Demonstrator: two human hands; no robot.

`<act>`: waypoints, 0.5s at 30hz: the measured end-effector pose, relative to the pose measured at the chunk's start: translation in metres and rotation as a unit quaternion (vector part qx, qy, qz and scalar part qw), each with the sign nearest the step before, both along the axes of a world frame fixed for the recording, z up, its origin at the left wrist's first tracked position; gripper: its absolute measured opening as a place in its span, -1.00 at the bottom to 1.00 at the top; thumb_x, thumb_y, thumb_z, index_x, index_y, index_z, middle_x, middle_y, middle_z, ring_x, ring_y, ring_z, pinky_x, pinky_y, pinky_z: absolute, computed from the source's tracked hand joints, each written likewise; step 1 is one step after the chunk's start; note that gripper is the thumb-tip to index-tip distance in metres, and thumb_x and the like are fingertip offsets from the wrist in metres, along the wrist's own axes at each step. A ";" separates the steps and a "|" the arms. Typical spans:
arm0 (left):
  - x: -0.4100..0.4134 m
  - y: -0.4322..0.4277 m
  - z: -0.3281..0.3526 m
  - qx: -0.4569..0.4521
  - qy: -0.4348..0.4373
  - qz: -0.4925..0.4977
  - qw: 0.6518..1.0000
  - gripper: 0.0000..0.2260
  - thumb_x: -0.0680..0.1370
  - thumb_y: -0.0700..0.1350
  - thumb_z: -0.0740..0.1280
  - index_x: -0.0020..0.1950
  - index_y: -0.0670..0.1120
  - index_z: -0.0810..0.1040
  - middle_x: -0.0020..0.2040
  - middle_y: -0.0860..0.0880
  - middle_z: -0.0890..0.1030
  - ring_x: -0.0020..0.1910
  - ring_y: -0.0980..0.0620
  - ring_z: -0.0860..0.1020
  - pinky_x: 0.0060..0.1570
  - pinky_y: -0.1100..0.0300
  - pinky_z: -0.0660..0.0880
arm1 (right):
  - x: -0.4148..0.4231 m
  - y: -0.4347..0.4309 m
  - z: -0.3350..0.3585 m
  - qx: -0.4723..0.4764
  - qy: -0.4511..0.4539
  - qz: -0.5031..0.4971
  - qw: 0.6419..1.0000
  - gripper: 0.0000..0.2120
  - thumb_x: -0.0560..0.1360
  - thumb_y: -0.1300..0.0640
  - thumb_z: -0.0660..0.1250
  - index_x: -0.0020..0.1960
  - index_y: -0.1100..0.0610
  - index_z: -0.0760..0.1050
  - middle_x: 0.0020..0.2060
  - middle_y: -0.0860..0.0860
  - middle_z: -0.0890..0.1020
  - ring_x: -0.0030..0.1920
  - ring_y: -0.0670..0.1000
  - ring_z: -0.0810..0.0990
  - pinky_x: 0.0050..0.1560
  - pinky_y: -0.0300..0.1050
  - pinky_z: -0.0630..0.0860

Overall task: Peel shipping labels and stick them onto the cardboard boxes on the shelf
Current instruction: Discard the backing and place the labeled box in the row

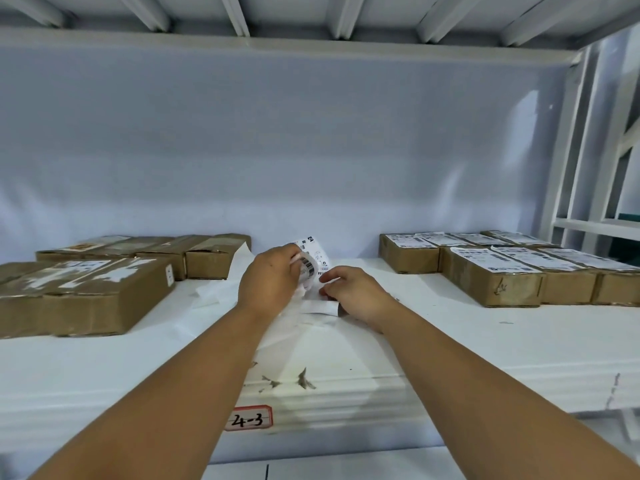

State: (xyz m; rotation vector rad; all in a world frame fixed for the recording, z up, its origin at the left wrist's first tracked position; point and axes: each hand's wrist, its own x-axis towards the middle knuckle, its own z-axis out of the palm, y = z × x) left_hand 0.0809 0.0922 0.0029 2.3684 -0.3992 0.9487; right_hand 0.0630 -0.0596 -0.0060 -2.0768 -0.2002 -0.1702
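Observation:
My left hand (268, 282) grips a white shipping label (313, 259) printed with barcodes, held up over the middle of the white shelf (450, 337). Close to its right, my right hand (353, 292) pinches the lower edge of the label's backing paper (320, 306). On the left stand cardboard boxes (86, 296) with torn label remains on their tops. To the right, another group of cardboard boxes (502, 271) carries full labels on top.
Loose white backing sheets (214, 292) lie on the shelf under and left of my hands. A red-framed tag reading 4-3 (248, 418) is stuck on the shelf's front edge. White rack uprights (568, 161) rise at the right, and a shelf underside spans overhead.

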 end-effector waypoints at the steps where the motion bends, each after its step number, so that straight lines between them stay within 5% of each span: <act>1: -0.001 0.000 0.000 0.001 -0.010 0.003 1.000 -0.87 0.54 -0.22 0.21 -0.02 -0.16 0.55 -0.14 -0.13 0.61 -0.14 -0.16 0.53 -0.19 0.01 0.46 | 0.000 -0.001 -0.001 -0.029 -0.011 0.012 0.999 -0.81 0.48 0.18 0.28 0.06 0.02 0.56 -0.02 0.05 0.65 -0.14 0.02 0.60 -0.14 -0.24 0.48; 6: 0.003 0.003 0.002 -0.099 -0.035 0.012 0.994 -0.88 0.55 -0.19 0.19 -0.06 -0.09 0.52 -0.11 -0.06 0.59 -0.11 -0.10 0.51 -0.17 0.07 0.45 | -0.002 -0.001 -0.005 -0.122 -0.033 0.045 0.991 -0.83 0.48 0.13 0.35 0.05 0.01 0.62 -0.02 -0.11 0.64 -0.02 -0.14 0.55 -0.10 -0.39 0.41; 10: 0.003 0.006 0.004 -0.128 -0.075 0.032 0.988 -0.85 0.60 -0.16 0.18 0.09 -0.18 0.48 -0.07 -0.16 0.52 -0.10 -0.17 0.47 -0.22 0.11 0.31 | -0.006 0.001 -0.003 -0.128 -0.058 0.035 0.990 -0.79 0.53 0.01 0.27 -0.05 0.09 0.62 -0.07 0.01 0.66 -0.04 0.00 0.58 -0.07 -0.19 0.45; 15: -0.006 0.006 0.004 -0.043 -0.085 0.017 0.995 -0.80 0.49 -0.18 0.18 0.09 -0.17 0.44 -0.10 -0.15 0.54 -0.16 -0.19 0.49 -0.25 0.03 0.43 | -0.018 0.005 0.009 0.008 -0.075 0.038 0.996 -0.60 0.54 -0.26 0.11 0.07 0.00 0.54 0.00 -0.05 0.65 0.03 -0.06 0.58 -0.23 -0.17 0.52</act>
